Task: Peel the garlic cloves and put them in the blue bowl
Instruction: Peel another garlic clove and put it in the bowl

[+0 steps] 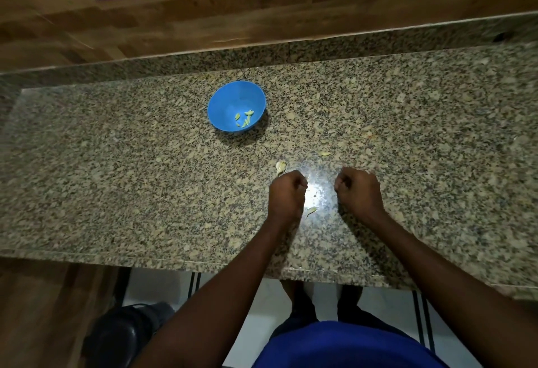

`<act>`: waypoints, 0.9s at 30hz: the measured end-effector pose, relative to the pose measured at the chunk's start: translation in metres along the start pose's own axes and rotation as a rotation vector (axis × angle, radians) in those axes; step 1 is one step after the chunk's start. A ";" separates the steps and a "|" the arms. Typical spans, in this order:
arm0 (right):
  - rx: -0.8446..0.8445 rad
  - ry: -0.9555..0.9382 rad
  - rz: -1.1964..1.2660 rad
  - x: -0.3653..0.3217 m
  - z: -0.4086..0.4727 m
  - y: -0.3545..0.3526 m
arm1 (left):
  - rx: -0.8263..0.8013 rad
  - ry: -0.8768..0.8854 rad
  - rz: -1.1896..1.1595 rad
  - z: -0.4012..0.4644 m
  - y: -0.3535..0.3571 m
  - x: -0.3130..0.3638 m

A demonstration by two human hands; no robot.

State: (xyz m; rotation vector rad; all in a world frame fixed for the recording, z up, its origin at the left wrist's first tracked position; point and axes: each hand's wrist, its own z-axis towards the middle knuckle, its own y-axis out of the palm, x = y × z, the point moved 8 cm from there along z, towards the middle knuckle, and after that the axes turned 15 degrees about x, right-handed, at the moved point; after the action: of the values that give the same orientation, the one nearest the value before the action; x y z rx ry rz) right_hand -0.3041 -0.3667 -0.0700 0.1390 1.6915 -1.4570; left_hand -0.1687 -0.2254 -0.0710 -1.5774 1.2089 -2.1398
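Bare counter (145,178) around blue bowl (221,105)

Single head-worn, wide-angle view, looking forward and steeply down from above the near edge of a granite counter (116,178). The counter spans the frame from side to side, its straight edges bowed by the lens. Both forearms enter from the bottom, with the left hand (286,193) and right hand (361,190) close below the camera, near frame centre. The far wooden wall fills the top. The floor beneath appears dim, probably tiled.
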 end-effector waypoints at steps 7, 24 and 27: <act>0.005 0.098 0.088 -0.008 -0.012 -0.001 | -0.085 -0.405 -0.441 -0.013 -0.006 -0.017; -0.131 0.513 0.460 -0.027 -0.043 0.026 | -0.174 -0.423 -0.475 -0.026 -0.022 -0.029; -0.110 0.522 0.485 -0.033 -0.042 0.024 | -0.148 -0.506 -0.581 -0.024 -0.023 -0.035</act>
State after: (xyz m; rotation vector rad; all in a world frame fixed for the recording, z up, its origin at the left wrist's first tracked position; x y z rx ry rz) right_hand -0.2924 -0.3096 -0.0688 0.8686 1.9591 -1.0061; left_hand -0.1688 -0.1783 -0.0802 -2.5813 0.8180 -1.7503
